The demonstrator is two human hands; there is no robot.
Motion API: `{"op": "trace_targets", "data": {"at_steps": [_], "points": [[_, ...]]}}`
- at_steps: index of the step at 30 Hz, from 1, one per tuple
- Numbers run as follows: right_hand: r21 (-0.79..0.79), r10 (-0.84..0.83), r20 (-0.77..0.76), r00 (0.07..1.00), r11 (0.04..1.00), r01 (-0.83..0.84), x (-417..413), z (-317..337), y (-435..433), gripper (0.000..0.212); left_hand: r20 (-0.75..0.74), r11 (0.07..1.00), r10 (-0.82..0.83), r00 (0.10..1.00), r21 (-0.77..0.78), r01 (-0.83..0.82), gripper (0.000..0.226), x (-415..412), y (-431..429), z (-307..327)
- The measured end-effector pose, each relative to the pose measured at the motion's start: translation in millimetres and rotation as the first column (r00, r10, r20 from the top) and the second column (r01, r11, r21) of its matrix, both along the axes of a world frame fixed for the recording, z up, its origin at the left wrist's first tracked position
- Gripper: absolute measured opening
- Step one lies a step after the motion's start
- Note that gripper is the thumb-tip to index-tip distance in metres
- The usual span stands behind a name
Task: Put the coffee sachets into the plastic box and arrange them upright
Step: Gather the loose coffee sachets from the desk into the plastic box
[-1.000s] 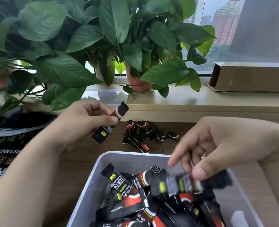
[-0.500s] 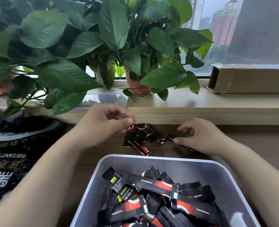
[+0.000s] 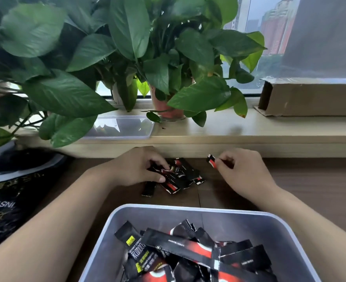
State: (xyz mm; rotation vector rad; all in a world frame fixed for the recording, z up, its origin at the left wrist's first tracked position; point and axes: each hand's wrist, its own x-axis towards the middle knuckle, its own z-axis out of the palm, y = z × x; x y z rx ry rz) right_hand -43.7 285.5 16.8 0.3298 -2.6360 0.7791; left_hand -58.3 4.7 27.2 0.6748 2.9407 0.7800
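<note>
While the left hand lies over the pile of sachets on the wooden bench, its fingers and thumb are curled down and clenched around part of that pile. One stray sachet lies just beside the pile, nearer the person. To the right and apart from the pile, the right hand pinches a single sachet, whose red-and-black end sticks out past the fingertips. Closest to the person stands the plastic box, open, with a jumble of boxed sachets lying flat or slanted across one another, none upright. A black printed bag rests at the left edge of the bench. On the windowsill behind sit a clear lid, leafy potted plants and a cardboard box.
</note>
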Motion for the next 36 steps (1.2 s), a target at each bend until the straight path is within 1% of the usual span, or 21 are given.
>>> {"op": "trace_targets", "data": {"at_steps": [2,4,6,8,9,10,13,15,16,19,23,25,28,30,31,32,33,34,35,36], "points": [[-0.083,-0.028,-0.105,0.994,0.996,0.019,-4.3,-2.4,-11.6,0.022,-0.032,0.995,0.005,0.999,0.105,-0.002,0.024,-0.5,-4.2,-3.9],[-0.098,0.033,-0.115,0.993,0.994,-0.044,-7.8,-6.0,-25.4,0.02,-0.045,0.975,0.036,0.998,0.223,-0.025,0.02,1.2,-5.0,-5.5],[-0.061,0.108,-0.027,0.994,0.992,-0.109,-10.1,-9.9,-36.7,0.025,-0.04,0.945,0.063,0.997,0.323,-0.047,0.016,3.2,-4.3,-5.2],[0.001,0.148,0.082,0.986,0.989,-0.149,-11.6,-14.8,-44.0,0.044,-0.013,0.92,0.073,0.997,0.386,-0.063,0.015,5.0,-3.6,-3.8],[0.027,0.157,0.117,0.981,0.987,-0.161,-12.1,-16.3,-46.7,0.051,0.002,0.911,0.078,0.997,0.406,-0.072,0.015,5.7,-4.0,-3.0],[0.041,0.163,0.14,0.977,0.985,-0.17,-12.1,-16.3,-48.3,0.054,0.018,0.903,0.082,0.996,0.422,-0.082,0.014,7.0,-4.9,-1.3],[0.04,0.161,0.19,0.968,0.984,-0.172,-14.6,-13.0,-44.7,0.048,0.04,0.878,0.084,0.996,0.469,-0.093,0.013,13.6,-10.6,7.5],[0.038,0.153,0.214,0.965,0.986,-0.165,-15.7,-11.0,-38.8,0.04,0.014,0.866,0.09,0.996,0.493,-0.085,0.02,21.2,-16.0,18.0],[0.017,0.154,0.238,0.959,0.986,-0.163,-16.0,-9.9,-36.1,0.035,0.001,0.857,0.099,0.995,0.509,-0.086,0.021,25.8,-19.0,24.3],[-0.087,0.199,0.298,0.934,0.98,-0.181,-16.8,-5.5,-29.1,0.018,-0.041,0.83,0.087,0.995,0.556,-0.05,0.014,42.2,-23.0,44.1],[-0.184,0.233,0.344,0.91,0.967,-0.177,-14.4,3.4,-16.9,0.009,-0.074,0.797,-0.015,0.997,0.602,0.057,0.013,71.3,-11.6,68.4],[-0.267,0.246,0.363,0.898,0.952,-0.153,-12.6,7.1,-9.5,0.002,-0.125,0.806,-0.062,0.99,0.578,0.123,0.013,86.7,-3.5,77.0],[-0.386,0.281,0.372,0.885,0.914,-0.128,-11.4,12.5,0.0,0.008,-0.258,0.834,-0.099,0.961,0.506,0.222,0.015,110.5,8.9,87.4],[-0.425,0.307,0.367,0.878,0.895,-0.135,-8.4,19.7,6.1,0.01,-0.399,0.863,-0.064,0.915,0.438,0.251,0.016,125.4,15.2,94.2],[-0.428,0.309,0.373,0.875,0.894,-0.133,-6.1,25.1,9.6,0.009,-0.473,0.88,-0.019,0.881,0.41,0.239,0.019,131.2,15.2,96.0],[-0.421,0.307,0.382,0.872,0.897,-0.131,-3.8,31.3,13.3,0.008,-0.516,0.884,0.049,0.855,0.421,0.204,0.021,136.8,13.8,96.0],[-0.414,0.309,0.391,0.867,0.9,-0.134,-0.3,38.8,16.8,0.009,-0.525,0.87,0.124,0.842,0.465,0.162,0.021,140.4,8.4,94.7],[-0.412,0.318,0.397,0.861,0.9,-0.143,3.6,47.0,19.9,0.011,-0.484,0.835,0.192,0.854,0.538,0.117,0.021,145.1,4.0,93.6],[-0.415,0.33,0.394,0.858,0.897,-0.155,9.1,55.8,22.4,0.012,-0.436,0.809,0.222,0.872,0.582,0.085,0.024,150.6,0.3,91.3],[-0.416,0.34,0.384,0.859,0.894,-0.168,15.1,64.9,24.1,0.012,-0.415,0.801,0.188,0.89,0.589,0.106,0.026,156.2,1.8,88.9]]}}
